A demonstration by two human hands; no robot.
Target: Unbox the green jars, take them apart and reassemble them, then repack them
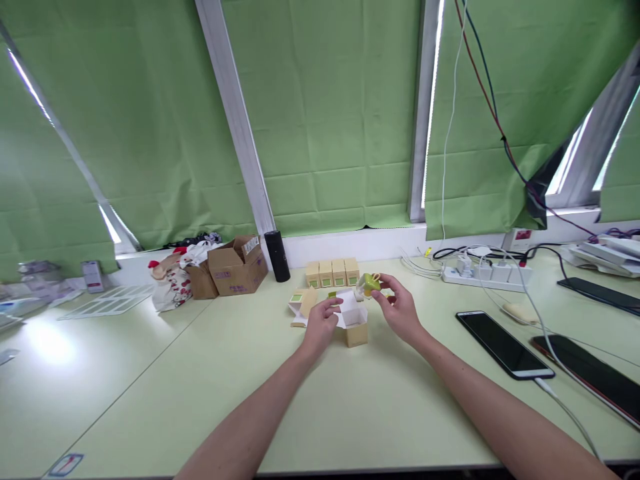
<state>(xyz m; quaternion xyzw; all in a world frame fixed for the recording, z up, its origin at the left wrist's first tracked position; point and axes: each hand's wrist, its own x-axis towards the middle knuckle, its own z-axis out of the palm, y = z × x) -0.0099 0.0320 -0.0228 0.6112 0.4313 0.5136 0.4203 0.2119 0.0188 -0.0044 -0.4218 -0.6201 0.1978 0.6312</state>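
Observation:
A small kraft cardboard box [357, 335] stands on the table with its top open and its white inside showing. My left hand [321, 325] is closed at the box's left side, its fingers on a raised white flap. To the upper right, my right hand [399, 307] pinches a small green and yellow trinket [371, 285] with a yellow loop on top. The trinket hangs above and just behind the open box, and its exact kind is unclear. Another opened small box [299, 300] lies behind my left hand.
Several closed small boxes [333, 273] stand in a row at the back. Left of them are a black cylinder [277, 256] and a brown carton [239, 267]. On the right lie a phone [504, 343] on a cable, another dark phone [595, 373] and a power strip [487, 276].

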